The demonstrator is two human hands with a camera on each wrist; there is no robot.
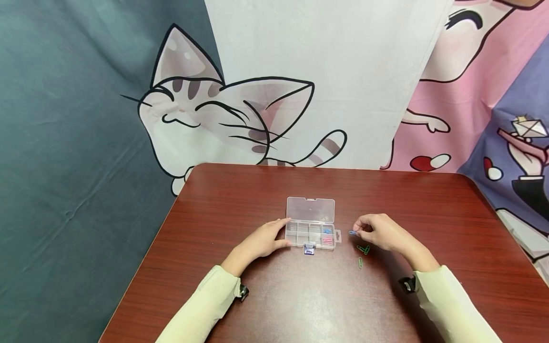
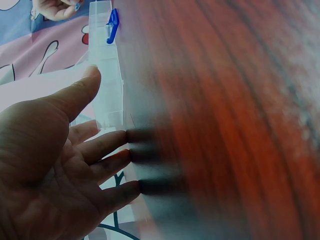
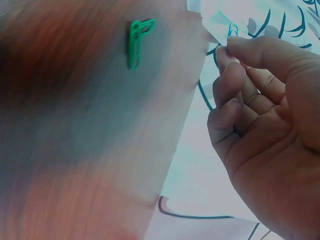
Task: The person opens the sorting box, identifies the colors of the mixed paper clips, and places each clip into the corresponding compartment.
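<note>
A clear plastic compartment box (image 1: 302,234) lies on the table with its lid (image 1: 310,210) flipped back and its blue latch (image 1: 309,249) hanging at the front. Blue paper clips (image 1: 327,231) sit in its back right compartment, pink paper clips (image 1: 328,240) in the front right one. My left hand (image 1: 262,239) rests at the box's left end, fingers spread and fairly straight. Right of the box, my right hand (image 1: 379,232) pinches a blue paper clip (image 3: 233,30) between thumb and index finger, above the table. Several green paper clips (image 1: 360,262) lie close by, two overlapping (image 3: 134,45).
The brown wooden table (image 1: 240,200) reaches back to a cloth backdrop (image 1: 364,57) with cartoon figures. A clear hanging tab (image 1: 338,236) sticks out from the box's right end. Dark wrist devices (image 1: 243,292) are worn at both sleeves.
</note>
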